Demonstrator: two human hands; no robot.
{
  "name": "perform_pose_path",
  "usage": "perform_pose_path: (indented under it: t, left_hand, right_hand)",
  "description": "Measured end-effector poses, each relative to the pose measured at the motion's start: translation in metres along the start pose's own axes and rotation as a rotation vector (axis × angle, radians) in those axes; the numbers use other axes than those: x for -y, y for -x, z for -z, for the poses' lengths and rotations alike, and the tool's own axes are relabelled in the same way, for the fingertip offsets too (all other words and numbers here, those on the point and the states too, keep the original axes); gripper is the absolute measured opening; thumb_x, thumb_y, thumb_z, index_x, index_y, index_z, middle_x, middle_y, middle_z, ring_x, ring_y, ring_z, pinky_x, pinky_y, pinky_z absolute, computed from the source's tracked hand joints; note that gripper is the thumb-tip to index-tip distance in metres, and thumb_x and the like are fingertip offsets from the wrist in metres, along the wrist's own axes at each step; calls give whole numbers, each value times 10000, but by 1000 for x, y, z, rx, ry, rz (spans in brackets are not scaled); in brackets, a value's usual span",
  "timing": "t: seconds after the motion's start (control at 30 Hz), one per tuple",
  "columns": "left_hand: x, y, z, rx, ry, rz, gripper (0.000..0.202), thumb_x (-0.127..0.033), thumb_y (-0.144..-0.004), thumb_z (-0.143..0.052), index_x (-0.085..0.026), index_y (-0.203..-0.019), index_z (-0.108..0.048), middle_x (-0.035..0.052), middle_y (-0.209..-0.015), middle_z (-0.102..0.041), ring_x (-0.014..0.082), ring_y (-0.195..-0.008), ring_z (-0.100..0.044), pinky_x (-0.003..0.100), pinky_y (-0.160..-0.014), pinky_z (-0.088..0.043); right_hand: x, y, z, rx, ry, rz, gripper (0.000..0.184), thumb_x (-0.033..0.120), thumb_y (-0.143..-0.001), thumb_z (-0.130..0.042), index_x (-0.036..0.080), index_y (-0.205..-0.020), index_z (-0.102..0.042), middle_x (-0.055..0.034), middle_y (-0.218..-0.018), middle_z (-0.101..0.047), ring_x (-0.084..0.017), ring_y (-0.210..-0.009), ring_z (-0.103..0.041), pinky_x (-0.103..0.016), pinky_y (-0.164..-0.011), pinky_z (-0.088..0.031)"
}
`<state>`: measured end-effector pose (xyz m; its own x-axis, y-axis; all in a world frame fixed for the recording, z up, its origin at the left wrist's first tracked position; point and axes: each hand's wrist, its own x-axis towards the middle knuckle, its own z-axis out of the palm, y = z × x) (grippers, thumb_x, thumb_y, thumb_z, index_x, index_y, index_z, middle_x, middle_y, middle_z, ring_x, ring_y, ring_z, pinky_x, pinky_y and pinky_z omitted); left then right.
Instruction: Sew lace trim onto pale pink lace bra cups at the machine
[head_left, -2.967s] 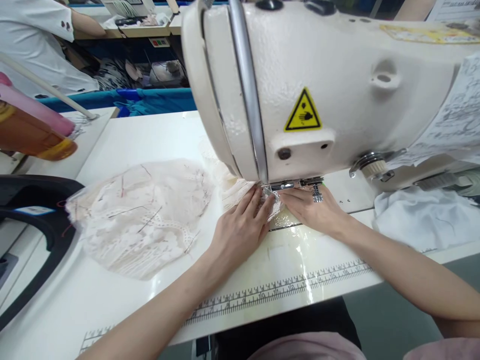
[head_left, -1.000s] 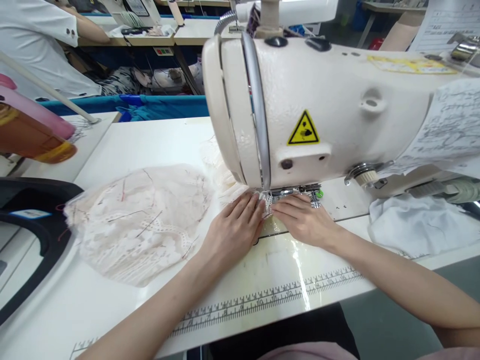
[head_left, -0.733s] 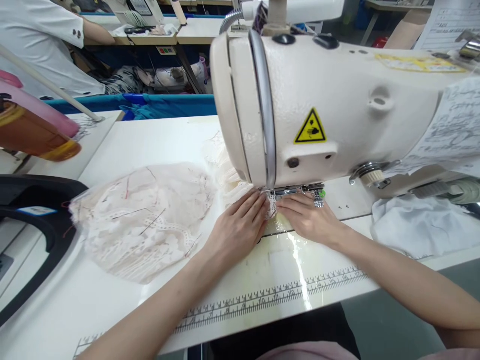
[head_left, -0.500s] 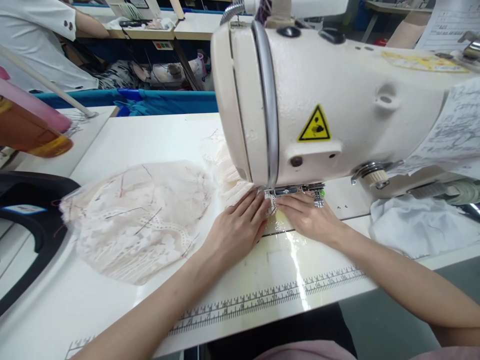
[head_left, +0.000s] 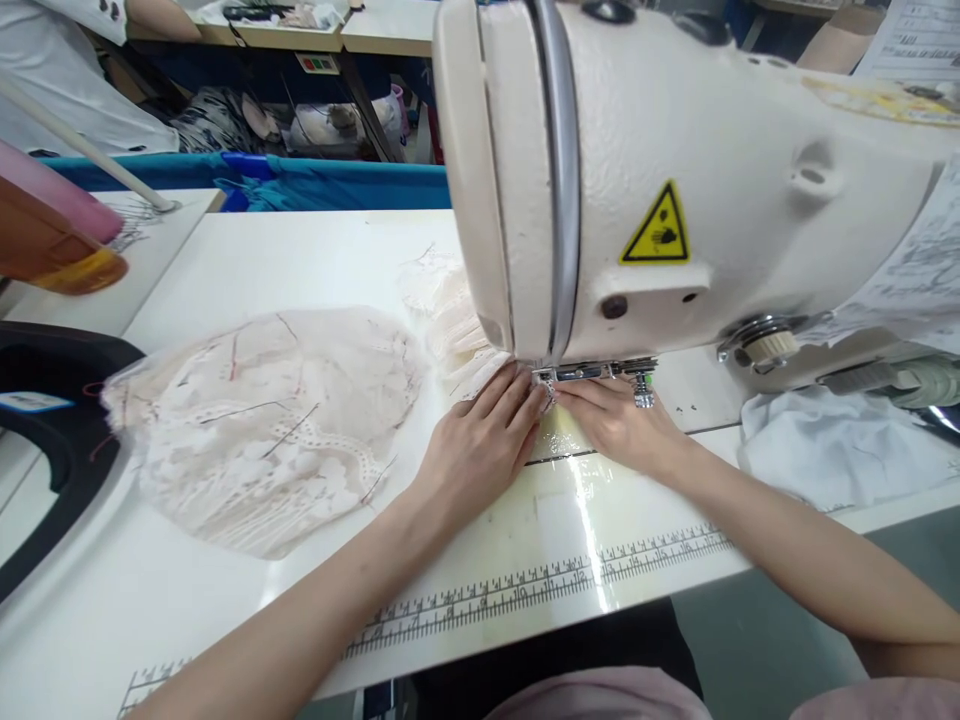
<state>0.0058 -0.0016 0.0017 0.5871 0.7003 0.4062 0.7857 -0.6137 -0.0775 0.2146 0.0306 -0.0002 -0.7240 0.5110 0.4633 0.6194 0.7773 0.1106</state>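
Note:
My left hand [head_left: 480, 425] lies over cream lace fabric [head_left: 459, 335] at the sewing machine [head_left: 675, 190], fingers stretched forward and close together, pressing the cloth down. My right hand [head_left: 619, 420] rests flat on the machine bed, its fingers stretched toward the metal presser foot area [head_left: 592, 370]. Between the hands, a small piece of the lace edge [head_left: 546, 390] shows just in front of the foot. The needle is hidden behind the machine head and fingers. To the left lies a separate gathered lace piece [head_left: 262, 430] with loose dark and red threads.
A printed ruler [head_left: 540, 590] runs along the table's front edge. White cloth [head_left: 832, 445] lies at the right. At the left are a black curved object [head_left: 67, 370] and orange and pink thread cones [head_left: 52, 240]. Across a blue cloth trough [head_left: 337, 185], a person in white [head_left: 82, 90] is partly visible.
The view has shifted, so the machine head looks larger and the background sits higher. Both hands stay at the foot, and less of the lace shows between them.

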Motion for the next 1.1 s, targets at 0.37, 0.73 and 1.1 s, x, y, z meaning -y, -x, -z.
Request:
perform_pose_path:
  t: [0.37,0.73,1.1]
  left_hand:
    - [0,1,-3,-27,60,-12,347,-214,-957,-461,-89,-1250,-596,132,-1253,-633,270,-1181,-594,421,-1012,-516]
    - [0,-2,-2,-26,-40,4,356,-242,-957,-457,-40,-1205,-614,162,-1236,-641,279,-1132,-627,420,-996,-520]
    - [-2,-2,1,51,-16,89,403,-299,-971,-417,-85,-1278,-566,153,-1304,-600,303,-1232,-551,391,-835,-560]
  right_hand:
    - [5,-2,2,-47,-24,-45,302,78,-893,-445,191,-1028,-691,4,-1093,-712,-146,-814,-630,-326,-725,-438]
    - [12,-1,1,18,40,-69,317,122,-905,-430,172,-1138,-639,-33,-1136,-684,-182,-845,-600,-345,-732,-422]
    - [9,-2,4,1,81,-82,313,122,-884,-440,187,-1099,-657,-25,-1052,-707,-179,-756,-589,-380,-807,-397]
